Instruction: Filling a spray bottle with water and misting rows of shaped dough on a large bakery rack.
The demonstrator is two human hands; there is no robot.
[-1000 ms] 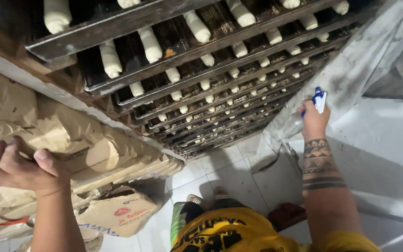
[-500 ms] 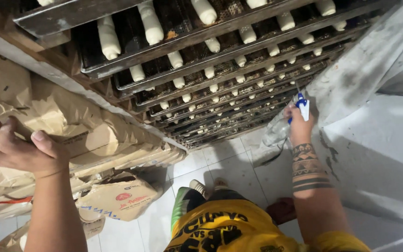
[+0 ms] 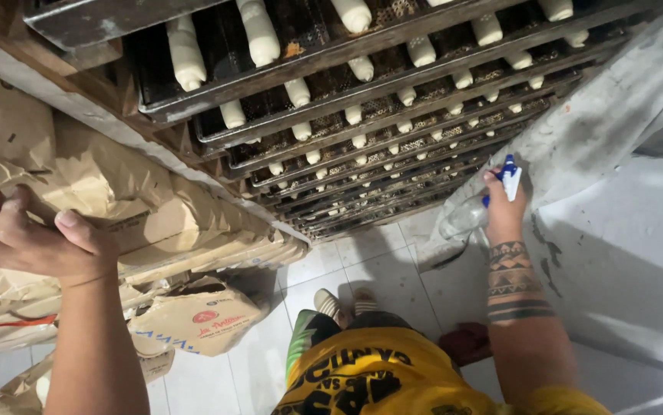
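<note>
Grip: right hand (image 3: 503, 217) clenched on clear spray bottle with blue nozzle (image 3: 476, 209); left hand (image 3: 28, 242) grasping stacked brown paper sacks (image 3: 147, 223)
Risk: sacks may slip; overspray could wet the paper, missing pale dough rolls (image 3: 258, 32)

Yellow shirt (image 3: 393, 380) with black print; green-patterned shorts (image 3: 304, 346); bare forearms; banded black tattoos around right forearm (image 3: 517, 280); striped socks or slippers (image 3: 339, 302) on feet
</note>
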